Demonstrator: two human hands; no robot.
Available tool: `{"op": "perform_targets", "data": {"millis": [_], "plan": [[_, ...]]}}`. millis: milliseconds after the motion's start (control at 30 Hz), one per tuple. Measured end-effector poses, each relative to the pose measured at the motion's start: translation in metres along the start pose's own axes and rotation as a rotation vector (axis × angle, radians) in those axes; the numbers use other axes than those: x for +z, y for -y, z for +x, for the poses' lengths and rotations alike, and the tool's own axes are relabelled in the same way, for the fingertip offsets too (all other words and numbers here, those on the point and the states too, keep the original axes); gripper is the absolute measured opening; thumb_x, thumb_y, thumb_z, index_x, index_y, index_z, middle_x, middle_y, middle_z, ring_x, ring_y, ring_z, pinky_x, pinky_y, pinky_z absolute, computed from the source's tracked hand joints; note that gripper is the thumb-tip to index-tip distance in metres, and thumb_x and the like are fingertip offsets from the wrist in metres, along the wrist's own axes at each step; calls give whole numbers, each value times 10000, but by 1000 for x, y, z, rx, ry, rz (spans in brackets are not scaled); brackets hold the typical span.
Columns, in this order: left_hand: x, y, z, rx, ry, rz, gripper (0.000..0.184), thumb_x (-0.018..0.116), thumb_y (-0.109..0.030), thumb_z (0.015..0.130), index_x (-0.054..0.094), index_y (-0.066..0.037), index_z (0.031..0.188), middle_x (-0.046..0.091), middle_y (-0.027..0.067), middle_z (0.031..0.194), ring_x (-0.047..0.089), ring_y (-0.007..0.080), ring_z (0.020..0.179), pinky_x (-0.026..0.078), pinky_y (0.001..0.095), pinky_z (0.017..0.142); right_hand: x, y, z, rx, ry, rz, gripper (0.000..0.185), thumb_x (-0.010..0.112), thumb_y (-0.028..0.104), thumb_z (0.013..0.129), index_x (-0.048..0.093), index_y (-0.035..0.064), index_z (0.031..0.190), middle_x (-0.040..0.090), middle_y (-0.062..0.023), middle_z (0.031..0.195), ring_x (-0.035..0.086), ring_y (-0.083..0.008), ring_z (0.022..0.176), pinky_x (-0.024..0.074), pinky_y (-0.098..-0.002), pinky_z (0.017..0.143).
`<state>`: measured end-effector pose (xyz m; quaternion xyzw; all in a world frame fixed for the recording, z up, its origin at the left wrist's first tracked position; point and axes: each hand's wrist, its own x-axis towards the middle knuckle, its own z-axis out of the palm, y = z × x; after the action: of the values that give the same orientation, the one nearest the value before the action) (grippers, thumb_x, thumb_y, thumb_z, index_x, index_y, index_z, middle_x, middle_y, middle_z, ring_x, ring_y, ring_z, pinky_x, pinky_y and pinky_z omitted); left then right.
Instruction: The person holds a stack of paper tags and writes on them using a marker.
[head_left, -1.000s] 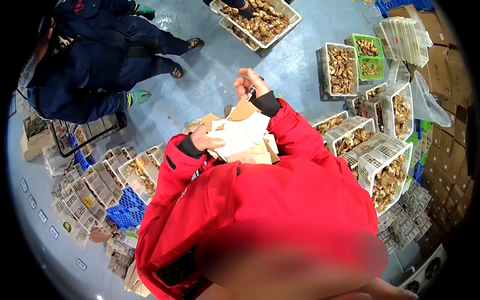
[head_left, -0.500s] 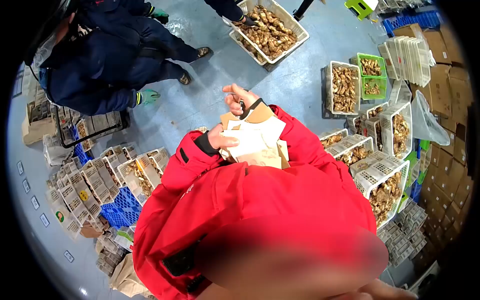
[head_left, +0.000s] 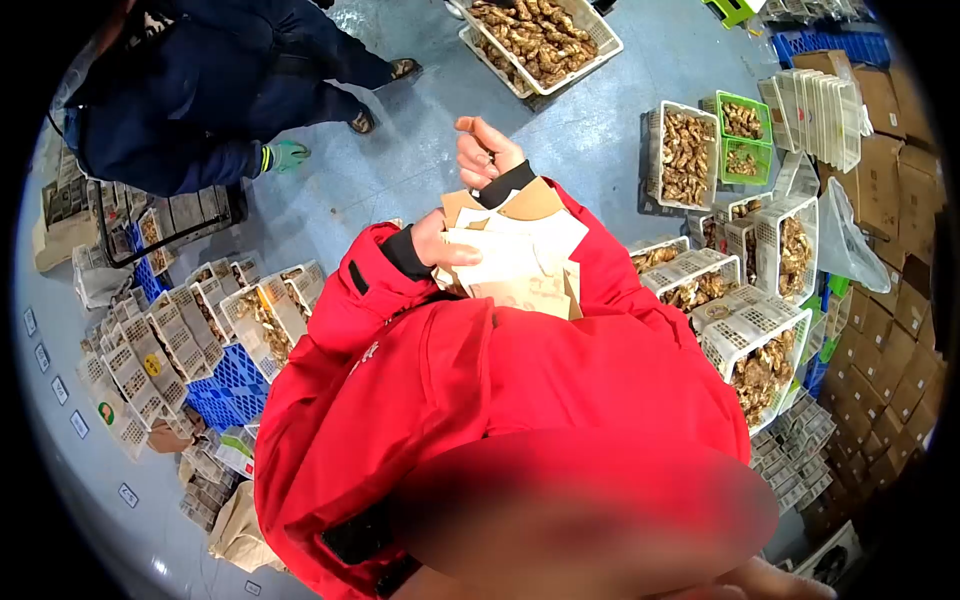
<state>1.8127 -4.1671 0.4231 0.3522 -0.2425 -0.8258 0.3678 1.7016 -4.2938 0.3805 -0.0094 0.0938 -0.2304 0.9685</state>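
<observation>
My left hand (head_left: 440, 242) is closed on a stack of cream and brown paper sheets (head_left: 515, 260), thumb on top, close to the front of my red jacket. The sheets fan out unevenly, and a brown piece of card (head_left: 535, 202) sticks up behind the pale ones. Beyond the stack, my right hand (head_left: 487, 152) is held up with its fingers curled in. A small dark spot shows between those fingers; I cannot make out what it is.
A white crate of knobbly brown roots (head_left: 540, 45) stands ahead. More filled crates (head_left: 685, 158) line the right, before cardboard boxes (head_left: 880, 200). White crates (head_left: 265, 325) on blue pallets stand left. A person in dark clothing (head_left: 230, 90) with a green glove is at upper left.
My right hand has moved up and away from the paper stack. My left hand still holds the sheets. The other person's arm over the far crate has gone from view.
</observation>
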Motion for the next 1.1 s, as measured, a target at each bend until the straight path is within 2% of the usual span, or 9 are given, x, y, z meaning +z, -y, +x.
{"op": "perform_targets", "data": {"millis": [167, 300, 567, 600, 700, 800, 867, 967, 1100], "plan": [[1, 8, -11, 67, 14, -9, 535, 680, -117, 693, 489, 13, 1175, 589, 94, 1095, 570, 178, 988, 444, 311, 854, 23, -4, -9, 188, -386, -91, 263, 420, 290, 951, 514, 60, 1038, 355, 24, 603, 292, -62, 453, 278, -210, 422], [1, 13, -12, 101, 14, -26, 491, 693, -86, 698, 509, -3, 1146, 596, 71, 1070, 566, 156, 971, 446, 306, 845, -2, -8, -4, 177, -52, -2, 269, 415, 343, 950, 531, 105, 994, 291, 50, 549, 254, -64, 412, 252, -220, 379], [2, 17, -21, 72, 116, -86, 587, 682, -58, 674, 473, 7, 1218, 586, 70, 1102, 556, 162, 996, 424, 299, 876, -22, 12, 0, -67, 39, 285, 357, 386, 406, 943, 561, 98, 905, 288, 56, 528, 231, -68, 387, 207, -237, 354], [9, 15, -22, 120, 139, -193, 616, 661, -39, 674, 451, 6, 1251, 571, 78, 1134, 538, 177, 1039, 410, 302, 899, -66, 49, 24, -156, 512, 259, 325, 411, 379, 937, 559, 96, 877, 297, 52, 525, 247, -72, 385, 211, -247, 348], [6, 20, -36, 71, -158, -66, 560, 680, -83, 699, 482, -10, 1218, 563, 70, 1141, 526, 164, 1039, 413, 301, 895, -44, 102, -4, -509, -19, 276, 407, 411, 404, 932, 575, 32, 924, 387, 7, 642, 338, -85, 483, 309, -226, 431], [-1, 7, -29, 33, -268, 38, 492, 666, -106, 749, 481, 5, 1192, 578, 89, 1090, 562, 165, 965, 446, 296, 842, -1, 105, -27, -587, -402, 19, 721, 269, 644, 873, 580, 1, 969, 522, -132, 841, 491, -228, 711, 433, -365, 669], [-13, -10, -25, 18, -268, 174, 473, 691, -160, 753, 515, 9, 1158, 588, 90, 1075, 562, 162, 961, 444, 287, 843, 10, 113, -53, -514, -534, -182, 818, 228, 724, 823, 589, 2, 948, 512, -136, 752, 494, -243, 679, 433, -388, 621], [-23, -19, -25, -5, -242, 238, 429, 684, -154, 772, 527, 5, 1137, 591, 74, 1070, 556, 141, 966, 442, 280, 843, 15, 107, -89, -295, -396, -554, 928, 130, 793, 768, 601, 7, 909, 439, -57, 530, 446, -214, 489, 402, -320, 505], [-26, -4, -10, 45, -213, 261, 407, 672, -134, 781, 522, -6, 1138, 594, 55, 1058, 551, 122, 958, 448, 275, 834, 58, 41, -103, -199, -355, -775, 885, 220, 732, 816, 526, -52, 1091, 592, -124, 710, 549, -206, 565, 455, -298, 538]]}}
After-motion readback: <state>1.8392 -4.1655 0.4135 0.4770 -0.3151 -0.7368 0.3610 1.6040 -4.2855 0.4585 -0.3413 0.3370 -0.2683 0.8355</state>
